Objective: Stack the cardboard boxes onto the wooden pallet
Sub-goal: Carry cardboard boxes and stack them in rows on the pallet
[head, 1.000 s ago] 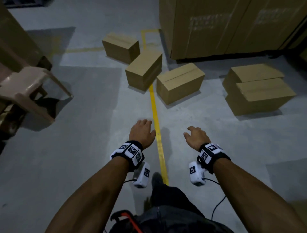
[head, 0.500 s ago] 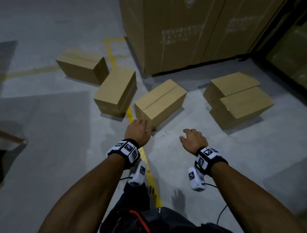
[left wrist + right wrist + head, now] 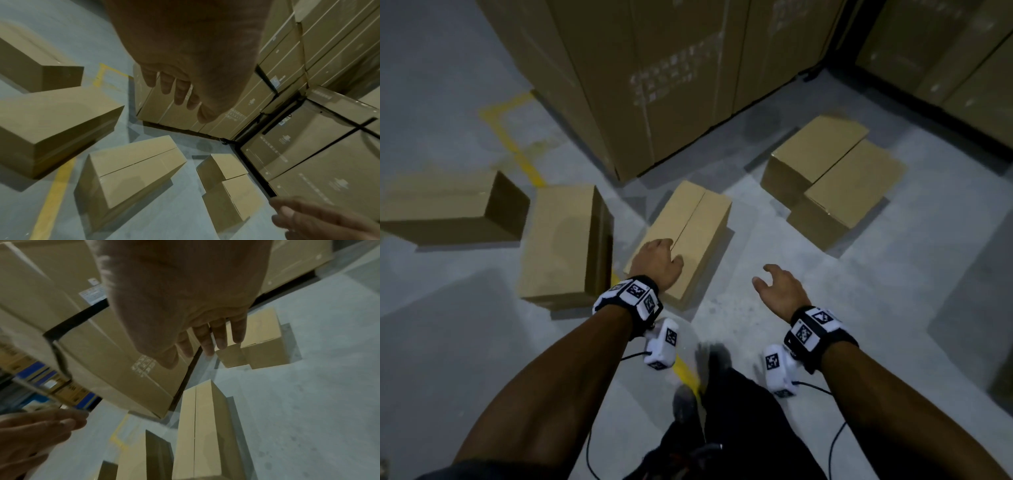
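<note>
Brown cardboard is everywhere here. The middle box (image 3: 690, 236) lies flat on the grey floor (image 3: 859, 291), and its top has a thin seam down the middle. The left hand (image 3: 655, 262) is above the near end of this box, palm down. Its fingers (image 3: 164, 84) are straight and loose, and the wrist view shows they hold nothing. The right hand (image 3: 780, 291) is just to the right of the middle box, over bare floor, fingers spread and a little bent, holding nothing.

Two more boxes (image 3: 565, 240) lie to the left of the middle box, and a pair of boxes (image 3: 832, 178), touching each other, sits to its right. Behind the middle box stands a big stack of tall cartons (image 3: 661, 78). They have pale printed writing on them, too blurry to read. A yellow line (image 3: 517, 147) runs on the floor left of the cartons. Both wrists wear black bands with white square code tags (image 3: 635, 291).
</note>
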The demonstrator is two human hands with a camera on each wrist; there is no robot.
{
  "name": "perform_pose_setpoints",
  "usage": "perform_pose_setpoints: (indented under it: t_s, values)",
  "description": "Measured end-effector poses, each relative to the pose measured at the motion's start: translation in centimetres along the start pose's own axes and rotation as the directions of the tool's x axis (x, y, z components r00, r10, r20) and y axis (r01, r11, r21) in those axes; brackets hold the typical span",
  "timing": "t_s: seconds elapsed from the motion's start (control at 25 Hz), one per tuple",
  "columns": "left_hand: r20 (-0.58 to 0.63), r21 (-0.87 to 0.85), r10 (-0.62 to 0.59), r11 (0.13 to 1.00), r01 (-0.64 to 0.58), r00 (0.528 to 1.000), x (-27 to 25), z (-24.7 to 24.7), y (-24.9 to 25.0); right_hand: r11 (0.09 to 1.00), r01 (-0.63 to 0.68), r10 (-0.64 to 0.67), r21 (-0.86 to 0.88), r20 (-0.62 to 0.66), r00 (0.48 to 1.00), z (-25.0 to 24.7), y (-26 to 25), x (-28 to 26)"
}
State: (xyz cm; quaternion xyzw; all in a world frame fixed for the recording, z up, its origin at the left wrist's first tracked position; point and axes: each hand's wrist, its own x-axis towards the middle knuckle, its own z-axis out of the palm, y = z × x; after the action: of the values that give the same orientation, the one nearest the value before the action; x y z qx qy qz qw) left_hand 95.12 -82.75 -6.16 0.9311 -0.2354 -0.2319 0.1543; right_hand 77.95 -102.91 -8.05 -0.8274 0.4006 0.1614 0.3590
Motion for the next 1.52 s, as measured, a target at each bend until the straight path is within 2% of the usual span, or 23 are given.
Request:
perform_pose_setpoints:
  t_s: [0.12,0.28,0.44,0.6,0.84,0.96,1.08,1.16,1.24,1.36,1.52]
  values:
    - [0.034,-0.105,-0.072,0.992,0.075,0.997,7.4,-1.4,-0.2,0.955,-0.091,0.097,0.281,-0.009,0.995,-0.1,-2.0,5.4]
    - [0.091,-0.125,-0.162,0.977,0.173,0.983,17.1,-1.6,-1.1,0.799,-0.218,0.228,0.56,0.052,0.972,0.5,-4.4,13.7]
    - [0.138,-0.11,-0.181,0.974,0.197,0.974,24.6,0.0,-3.2,0.707,-0.308,0.312,0.637,0.11,0.944,2.8,-5.5,20.3]
    - [0.25,-0.061,-0.128,0.987,0.148,0.96,31.2,2.8,-5.8,0.648,-0.349,0.37,0.677,0.121,0.921,6.2,-5.8,25.8]
    - [0.304,0.011,-0.045,0.999,0.043,0.952,42.6,12.3,-13.6,0.636,-0.398,0.441,0.661,0.113,0.891,17.5,-5.1,36.1]
    - [0.309,0.025,-0.061,0.998,0.056,0.949,47.4,17.7,-17.6,0.66,-0.392,0.446,0.641,0.086,0.891,23.1,-4.5,41.5]
    - [0.315,-0.029,-0.095,0.994,0.109,0.944,51.1,22.1,-20.5,0.723,-0.34,0.417,0.601,0.012,0.909,26.6,-3.7,46.9]
    - [0.32,-0.089,-0.099,0.987,0.134,0.942,52.3,23.8,-22.0,0.761,-0.309,0.392,0.57,-0.025,0.92,28.4,-3.3,49.7]
    - [0.308,-0.176,-0.077,0.975,0.136,0.948,52.7,24.8,-23.2,0.751,-0.316,0.407,0.58,-0.03,0.913,29.6,-3.4,51.0]
    - [0.299,-0.286,-0.032,0.95,0.122,0.954,52.9,25.5,-24.2,0.755,-0.318,0.431,0.573,-0.068,0.9,30.6,-3.7,51.4]
    - [0.283,-0.304,-0.02,0.946,0.109,0.959,52.4,24.3,-23.9,0.775,-0.299,0.428,0.556,-0.113,0.897,30.2,-4.6,50.4]
